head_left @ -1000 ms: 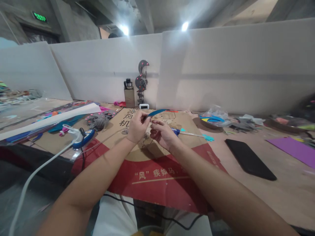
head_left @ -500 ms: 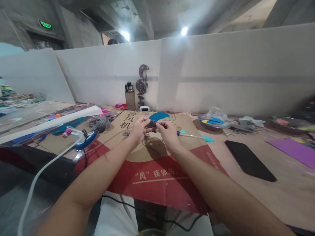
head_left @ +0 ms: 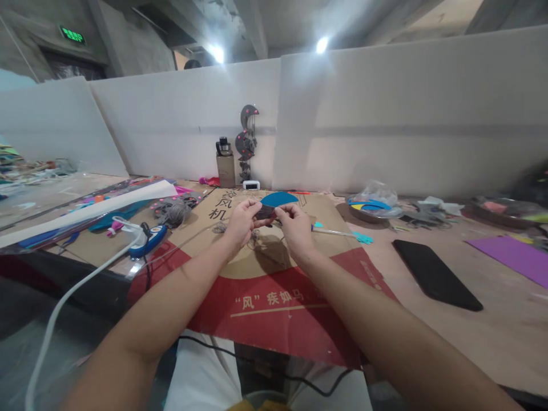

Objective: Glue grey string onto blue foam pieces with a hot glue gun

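Note:
My left hand (head_left: 242,225) and my right hand (head_left: 295,229) meet over the flattened cardboard sheet (head_left: 317,251), fingertips closed on opposite ends of a small dark grey flat piece (head_left: 266,212). Its material is too small to make out. Just behind it is a blue flat piece (head_left: 279,198) with a curved top edge. Thin grey yarn (head_left: 256,241) lies loosely beneath my hands, and a strand runs off to the left. Right of my right hand rests a thin pale rod (head_left: 336,232), partly hidden, with teal scraps near it.
A grey yarn bundle (head_left: 175,212) and a blue-and-white power strip (head_left: 148,241) with a white cable lie left. On the right are a black phone-like slab (head_left: 436,275), a purple sheet (head_left: 511,258) and a bowl (head_left: 372,218). A bottle (head_left: 225,166) stands at the back.
The grey piece is now turned so that more of its flat face shows between my fingers. Both hands keep their grip. The view has tipped down slightly.

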A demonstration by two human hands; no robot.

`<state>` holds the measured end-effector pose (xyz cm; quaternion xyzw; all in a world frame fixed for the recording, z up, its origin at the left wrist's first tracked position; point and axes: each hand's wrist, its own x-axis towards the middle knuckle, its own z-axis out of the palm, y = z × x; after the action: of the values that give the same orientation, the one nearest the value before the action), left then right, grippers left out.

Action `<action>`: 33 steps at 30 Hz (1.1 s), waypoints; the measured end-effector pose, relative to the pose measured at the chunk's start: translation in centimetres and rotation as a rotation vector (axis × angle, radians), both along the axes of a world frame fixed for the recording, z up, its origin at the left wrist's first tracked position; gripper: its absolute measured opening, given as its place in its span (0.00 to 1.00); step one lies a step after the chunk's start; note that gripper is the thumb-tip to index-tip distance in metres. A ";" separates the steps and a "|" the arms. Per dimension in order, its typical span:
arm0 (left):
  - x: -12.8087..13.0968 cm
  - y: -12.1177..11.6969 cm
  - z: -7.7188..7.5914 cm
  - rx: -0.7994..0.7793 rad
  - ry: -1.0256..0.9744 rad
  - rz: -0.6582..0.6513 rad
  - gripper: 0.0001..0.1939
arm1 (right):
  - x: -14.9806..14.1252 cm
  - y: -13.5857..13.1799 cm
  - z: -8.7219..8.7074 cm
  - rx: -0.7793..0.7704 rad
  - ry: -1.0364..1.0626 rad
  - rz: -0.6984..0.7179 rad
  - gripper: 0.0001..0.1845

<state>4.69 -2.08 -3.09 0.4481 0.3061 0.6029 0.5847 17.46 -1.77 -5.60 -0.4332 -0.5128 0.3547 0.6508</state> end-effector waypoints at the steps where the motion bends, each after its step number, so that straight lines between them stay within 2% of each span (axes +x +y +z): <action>1: 0.0 0.0 0.0 0.005 0.002 -0.003 0.08 | 0.0 0.0 0.0 -0.012 0.008 0.006 0.12; 14: -0.4 -0.1 0.3 -0.001 0.014 -0.061 0.07 | 0.2 -0.2 0.7 -0.087 0.156 0.171 0.14; 23: -0.6 -0.1 0.6 -0.002 -0.022 -0.111 0.03 | 0.4 0.1 0.4 -0.088 0.156 0.170 0.14; 29: -0.5 -0.2 0.5 0.020 0.020 -0.092 0.10 | 0.4 0.3 0.1 -0.080 0.107 0.149 0.13; 33: -0.5 -0.1 0.5 0.012 0.025 -0.060 0.11 | 0.4 0.4 0.1 -0.050 0.083 0.157 0.15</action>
<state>4.14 -2.22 -2.60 0.4680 0.2965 0.5813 0.5960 17.83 -1.33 -5.52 -0.3926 -0.5089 0.4350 0.6306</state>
